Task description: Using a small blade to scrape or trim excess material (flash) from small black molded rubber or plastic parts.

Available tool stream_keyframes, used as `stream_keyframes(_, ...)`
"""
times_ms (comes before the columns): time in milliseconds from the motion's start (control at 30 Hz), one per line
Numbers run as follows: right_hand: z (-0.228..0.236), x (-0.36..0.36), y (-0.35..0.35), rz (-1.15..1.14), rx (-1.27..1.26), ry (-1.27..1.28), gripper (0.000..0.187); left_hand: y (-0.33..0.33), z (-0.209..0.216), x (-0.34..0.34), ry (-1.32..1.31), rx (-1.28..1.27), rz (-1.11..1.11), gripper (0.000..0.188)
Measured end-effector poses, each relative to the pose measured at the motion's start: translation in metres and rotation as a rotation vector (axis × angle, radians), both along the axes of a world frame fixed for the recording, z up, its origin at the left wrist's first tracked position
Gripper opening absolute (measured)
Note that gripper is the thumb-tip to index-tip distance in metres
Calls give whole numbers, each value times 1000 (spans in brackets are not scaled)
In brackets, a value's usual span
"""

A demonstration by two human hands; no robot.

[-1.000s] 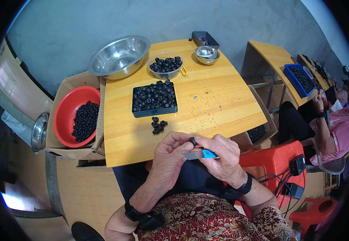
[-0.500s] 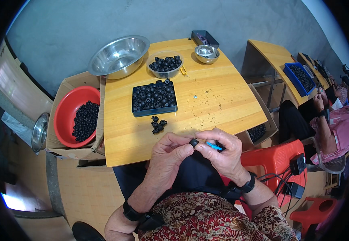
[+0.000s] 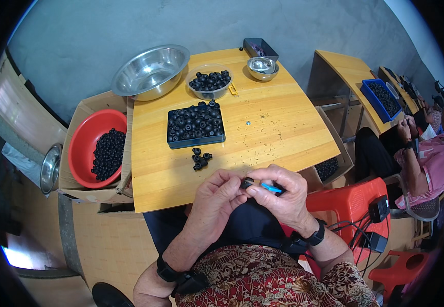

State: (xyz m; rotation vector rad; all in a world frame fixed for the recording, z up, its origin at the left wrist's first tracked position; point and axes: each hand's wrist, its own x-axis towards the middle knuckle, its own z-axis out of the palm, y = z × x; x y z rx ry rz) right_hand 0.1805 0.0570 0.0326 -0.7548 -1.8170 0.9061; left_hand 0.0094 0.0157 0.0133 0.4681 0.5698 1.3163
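Note:
Just past the table's near edge, my left hand (image 3: 213, 202) pinches a small round black part (image 3: 246, 181) between thumb and fingers. My right hand (image 3: 287, 197) meets it there, closed round a small blue-and-black tool (image 3: 271, 188); its kind is not clear, as the fingers cover most of it. The right thumb and fingertip lie against the black part. Beyond my hands, several loose black parts (image 3: 200, 159) lie in a cluster on the wooden table (image 3: 283, 115). Behind them a dark rectangular tray (image 3: 196, 141) is heaped with similar parts.
At the back stand a large steel basin (image 3: 153, 71), a clear tub (image 3: 209, 94) of black parts, small metal bowls (image 3: 264, 77) and a dark box (image 3: 261, 48). A red basin (image 3: 81, 153) sits in a carton at left. Right are a red stool (image 3: 345, 202) and a seated person (image 3: 421, 169).
My left fingers have shifted and turned slightly round the black part. The blue tool in my right hand has tilted a little. Things on the table stay put.

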Motion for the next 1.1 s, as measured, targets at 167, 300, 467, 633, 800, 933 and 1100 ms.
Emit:
stream_keyframes(167,2,0,2,45,98,-43,24,3,-5,-6,-91,-5,-132,19)
stream_keyframes(300,3,2,-2,10,108,-19,29,3,0,-5,-76,7,-104,16)
stream_keyframes(467,-1,5,5,-92,310,-10,27,4,1,-6,-67,-18,-66,17)
stream_keyframes(633,4,3,5,-84,506,-203,22,2,4,-7,-137,37,-82,12)
stream_keyframes(800,-1,1,6,-83,498,-118,26,1,1,-7,-164,39,-73,14)
stream_keyframes(933,-3,1,6,-65,519,-137,27,2,0,-8,-187,32,-71,15)
stream_keyframes(1100,5,1,4,-68,516,-207,26,1,-1,-5,-176,63,-62,15)
